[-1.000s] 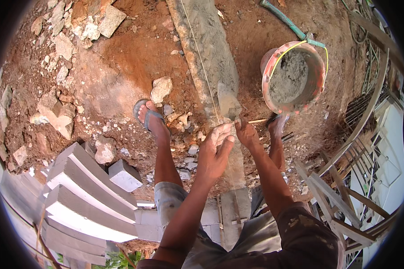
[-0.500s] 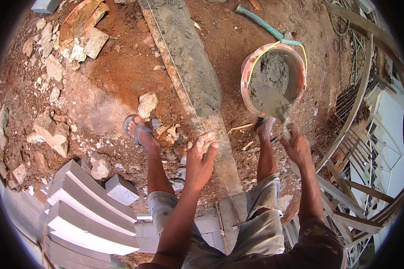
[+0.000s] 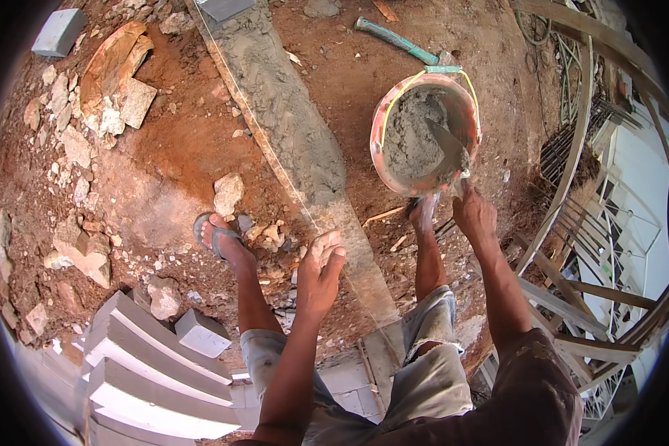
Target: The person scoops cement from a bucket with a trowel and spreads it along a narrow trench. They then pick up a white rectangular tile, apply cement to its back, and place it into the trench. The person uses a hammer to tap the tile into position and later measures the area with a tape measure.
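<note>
My right hand (image 3: 476, 215) grips the handle of a mortar-smeared trowel (image 3: 447, 143). Its blade points down into a reddish bucket (image 3: 380, 160) and touches the wet grey mortar (image 3: 412, 134) inside; part of the blade may be buried. To the left, my left hand (image 3: 321, 275) is raised over the narrow concrete strip, empty, its fingers slightly bent and its thumb apart. Wet mortar (image 3: 286, 104) covers the far part of that strip, and a taut white string (image 3: 254, 117) runs along its left edge.
A teal-handled tool (image 3: 398, 41) lies beyond the bucket. Grey blocks (image 3: 152, 357) are stacked at the near left, with rubble (image 3: 85, 249) farther out. One block (image 3: 227, 7) rests at the strip's far end. Timber (image 3: 572, 163) and metal bars stand on the right.
The trowel has turned and dipped deeper into the bucket, its blade now against the mortar on the right side. My left hand stays raised and empty. The view has shifted slightly.
</note>
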Demonstrator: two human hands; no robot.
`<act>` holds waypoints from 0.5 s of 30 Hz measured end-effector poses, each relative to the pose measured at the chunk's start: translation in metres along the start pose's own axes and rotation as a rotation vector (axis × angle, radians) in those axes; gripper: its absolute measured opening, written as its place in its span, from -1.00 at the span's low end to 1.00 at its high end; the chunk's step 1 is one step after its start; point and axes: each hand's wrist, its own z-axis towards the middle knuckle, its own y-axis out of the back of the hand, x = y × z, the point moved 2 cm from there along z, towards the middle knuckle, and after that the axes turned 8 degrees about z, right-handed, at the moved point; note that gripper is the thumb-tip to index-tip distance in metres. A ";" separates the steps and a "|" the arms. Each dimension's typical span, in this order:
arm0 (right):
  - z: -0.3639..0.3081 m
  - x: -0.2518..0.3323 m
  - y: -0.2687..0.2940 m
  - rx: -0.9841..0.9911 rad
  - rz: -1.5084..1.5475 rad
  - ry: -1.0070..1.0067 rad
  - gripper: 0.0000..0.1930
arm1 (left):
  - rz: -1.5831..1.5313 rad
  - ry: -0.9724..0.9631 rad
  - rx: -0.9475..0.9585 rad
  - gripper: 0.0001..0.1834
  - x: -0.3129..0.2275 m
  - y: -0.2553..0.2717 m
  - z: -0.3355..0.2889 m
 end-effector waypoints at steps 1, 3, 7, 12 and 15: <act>0.020 -0.015 -0.025 0.047 0.122 -0.026 -0.47 | 0.002 -0.001 0.022 -0.52 -0.002 0.001 0.001; 0.066 -0.045 -0.083 0.126 0.373 -0.085 -0.44 | 0.013 -0.001 0.072 -0.56 -0.014 -0.006 0.001; 0.054 0.001 -0.135 -0.059 1.020 -0.024 -0.59 | 0.035 0.008 0.079 -0.58 -0.021 -0.011 -0.001; 0.073 0.045 -0.105 0.004 1.321 -0.225 -0.80 | 0.073 0.047 0.120 -0.53 -0.009 -0.012 -0.001; 0.060 0.071 -0.091 0.030 1.568 -0.277 -0.83 | 0.133 0.068 0.093 -0.50 0.000 -0.011 0.003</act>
